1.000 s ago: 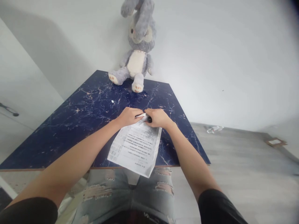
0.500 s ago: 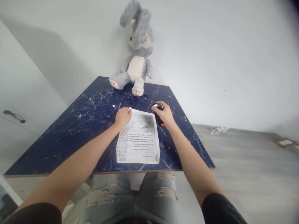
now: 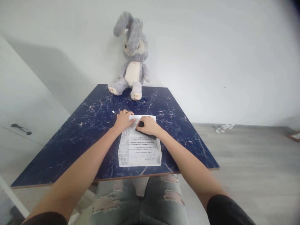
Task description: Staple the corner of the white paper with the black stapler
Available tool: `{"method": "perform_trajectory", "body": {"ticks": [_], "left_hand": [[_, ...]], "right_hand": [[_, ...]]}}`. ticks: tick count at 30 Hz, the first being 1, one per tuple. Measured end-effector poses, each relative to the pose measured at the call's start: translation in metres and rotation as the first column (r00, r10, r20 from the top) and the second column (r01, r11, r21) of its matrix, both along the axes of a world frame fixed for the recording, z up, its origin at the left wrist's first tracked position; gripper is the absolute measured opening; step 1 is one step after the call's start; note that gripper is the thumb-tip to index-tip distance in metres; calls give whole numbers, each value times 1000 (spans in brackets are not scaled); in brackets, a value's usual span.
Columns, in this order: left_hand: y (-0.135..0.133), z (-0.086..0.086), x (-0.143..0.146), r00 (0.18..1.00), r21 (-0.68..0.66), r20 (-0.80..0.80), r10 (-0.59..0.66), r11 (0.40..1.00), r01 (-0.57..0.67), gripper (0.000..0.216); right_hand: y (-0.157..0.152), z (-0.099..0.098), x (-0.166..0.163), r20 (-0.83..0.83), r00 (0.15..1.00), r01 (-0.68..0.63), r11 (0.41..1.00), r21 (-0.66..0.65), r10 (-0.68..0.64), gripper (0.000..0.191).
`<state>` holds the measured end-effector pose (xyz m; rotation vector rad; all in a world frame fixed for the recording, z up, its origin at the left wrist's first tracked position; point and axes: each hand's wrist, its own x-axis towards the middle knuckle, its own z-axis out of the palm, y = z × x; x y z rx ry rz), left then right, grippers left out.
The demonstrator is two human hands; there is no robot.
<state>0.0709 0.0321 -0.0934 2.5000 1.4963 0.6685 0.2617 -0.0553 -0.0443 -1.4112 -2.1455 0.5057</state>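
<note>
A printed sheet of paper (image 3: 140, 153), creased at its edges, lies on the dark blue marbled table (image 3: 77, 147). My left hand (image 3: 123, 120) rests over its far left corner, fingers apart and thumb on the paper. Over the upper part of the sheet, my right hand (image 3: 148, 125) is wrapped round a black stapler (image 3: 141, 124). The stapler's long base slants across the print, and my palm and fingers hide much of it. Its jaws cannot be made out.
A grey plush rabbit (image 3: 132, 73) sits at the table's far edge against the wall. A tiny white scrap (image 3: 113, 111) lies left of the paper. Clear plastic (image 3: 225, 128) is on the floor to the right. A cabinet handle (image 3: 21, 128) shows at left.
My right hand has brought the stapler leftward from beside the paper onto its upper part. My left hand's fingers have spread from a pinch on the corner. The view has shifted slightly.
</note>
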Motion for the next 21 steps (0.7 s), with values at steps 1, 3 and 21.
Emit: {"method": "perform_trajectory", "body": {"ticks": [1,3,21], "left_hand": [[0,0,0,1000,-4,-5,7,1000,-7,28],[0,2,1,1000,-15,-13,16,1000,-16,28],[1,3,3,995,-64,35,96,994,-93,27]], "right_hand": [[0,1,1,10,1000,-25,1000,-8,25,6],[1,4,10,18,993,-113,993,-31,114,18],[15,9,72,-159,830,-558,796,-234,535,41]]}}
